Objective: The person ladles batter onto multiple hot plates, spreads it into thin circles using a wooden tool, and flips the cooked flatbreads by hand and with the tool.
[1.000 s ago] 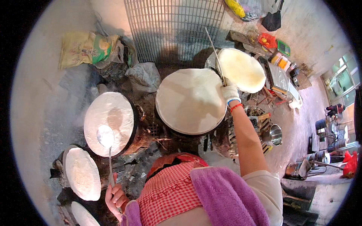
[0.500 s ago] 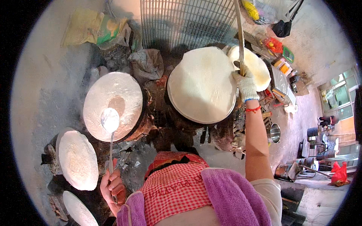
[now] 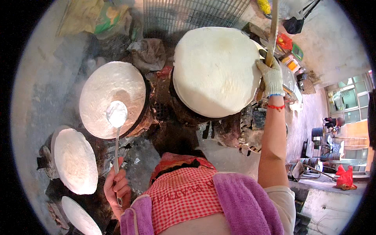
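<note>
My left hand [image 3: 118, 190] is closed round the handle of a metal ladle [image 3: 117, 114]. Its round bowl hangs over the left round griddle, where a thin pale flatbread [image 3: 111, 80] covers the surface. My right hand [image 3: 271, 75], in a white knitted glove, grips a long wooden stick [image 3: 273, 35] that points away from me. The glove's fingertips are at the right edge of a large pale flatbread [image 3: 215, 70] on the right griddle. That edge reaches past the griddle's rim and hides most of another flatbread behind it.
Two more pale rounds, an upper one [image 3: 76, 162] and a lower one [image 3: 80, 215], are at the lower left. A wire rack [image 3: 192, 15] stands behind the griddles, with a grey sack [image 3: 148, 54] between them. A red bag [image 3: 346, 178] lies far right.
My right hand and the stick have shifted right. The large flatbread's right edge has spread rightward with them, covering much of the flatbread behind. The ladle stays over the left griddle. The view has tilted slightly.
</note>
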The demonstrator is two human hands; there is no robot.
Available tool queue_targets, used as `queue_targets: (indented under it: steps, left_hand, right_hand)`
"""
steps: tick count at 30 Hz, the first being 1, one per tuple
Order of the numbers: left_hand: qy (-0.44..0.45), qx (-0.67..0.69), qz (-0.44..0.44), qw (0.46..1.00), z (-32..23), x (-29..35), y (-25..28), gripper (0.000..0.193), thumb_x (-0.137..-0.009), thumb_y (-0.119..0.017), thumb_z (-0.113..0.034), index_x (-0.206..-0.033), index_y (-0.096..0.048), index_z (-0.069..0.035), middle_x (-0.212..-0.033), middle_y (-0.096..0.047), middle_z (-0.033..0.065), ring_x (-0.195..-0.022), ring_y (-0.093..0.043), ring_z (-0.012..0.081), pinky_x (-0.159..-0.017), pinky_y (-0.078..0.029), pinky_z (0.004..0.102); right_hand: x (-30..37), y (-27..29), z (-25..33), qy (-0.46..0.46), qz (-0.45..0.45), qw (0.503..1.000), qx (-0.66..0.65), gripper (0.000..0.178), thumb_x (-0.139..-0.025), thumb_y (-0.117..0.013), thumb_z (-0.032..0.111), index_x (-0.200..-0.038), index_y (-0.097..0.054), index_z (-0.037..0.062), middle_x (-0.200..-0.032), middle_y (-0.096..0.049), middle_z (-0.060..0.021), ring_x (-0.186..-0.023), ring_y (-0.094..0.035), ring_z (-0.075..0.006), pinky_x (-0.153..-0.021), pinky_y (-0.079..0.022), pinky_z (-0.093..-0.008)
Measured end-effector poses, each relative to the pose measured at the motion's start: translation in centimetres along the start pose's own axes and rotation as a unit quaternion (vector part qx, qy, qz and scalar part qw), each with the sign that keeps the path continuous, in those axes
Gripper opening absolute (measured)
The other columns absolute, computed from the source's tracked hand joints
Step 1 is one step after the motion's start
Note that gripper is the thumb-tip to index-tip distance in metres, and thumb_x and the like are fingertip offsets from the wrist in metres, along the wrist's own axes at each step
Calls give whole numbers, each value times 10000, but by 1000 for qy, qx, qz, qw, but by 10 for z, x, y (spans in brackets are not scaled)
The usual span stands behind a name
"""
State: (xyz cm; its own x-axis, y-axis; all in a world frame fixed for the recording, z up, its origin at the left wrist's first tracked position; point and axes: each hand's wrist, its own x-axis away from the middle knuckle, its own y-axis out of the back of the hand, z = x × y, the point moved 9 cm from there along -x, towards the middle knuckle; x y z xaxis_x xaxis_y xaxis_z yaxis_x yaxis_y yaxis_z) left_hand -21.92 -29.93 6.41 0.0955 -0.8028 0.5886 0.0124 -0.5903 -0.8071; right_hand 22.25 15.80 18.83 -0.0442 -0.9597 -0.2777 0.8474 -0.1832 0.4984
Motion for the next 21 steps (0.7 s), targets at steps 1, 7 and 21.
queue_targets:
  steps: [1, 7, 21]
  left_hand:
    - [3, 0, 2, 1000, 1, -1, -3, 470, -1097, -376, -184, -1511, -313, 29, -787, -399, 19, -483, -340, 51, -355, -300, 216]
    - [1, -33, 33, 999, 20, -6, -14, 485, -1113, -317, -225, -1544, -248, -15, -817, -410, 35, -498, -362, 79, -366, -349, 233]
    - [8, 108, 132, 985, 156, -28, -81, 584, -1106, -367, -267, -1585, -134, -25, -883, -417, 48, -592, -393, 140, -487, -386, 349]
  right_hand:
    - [-14, 7, -11, 15, -4, 999, 34, 404, -867, -709, 117, -1267, -662, 81, -1014, -702, -37, -878, -636, -118, -794, -520, -283]
    - [-143, 86, -37, 52, -40, 971, 230, 368, -840, -718, 203, -1196, -689, 116, -1025, -729, -168, -979, -692, -329, -876, -530, -398]
    - [-133, 74, -117, 248, 15, 840, 482, 288, -929, -478, 109, -1170, -629, 153, -1108, -636, -134, -983, -649, -336, -849, -563, -443]
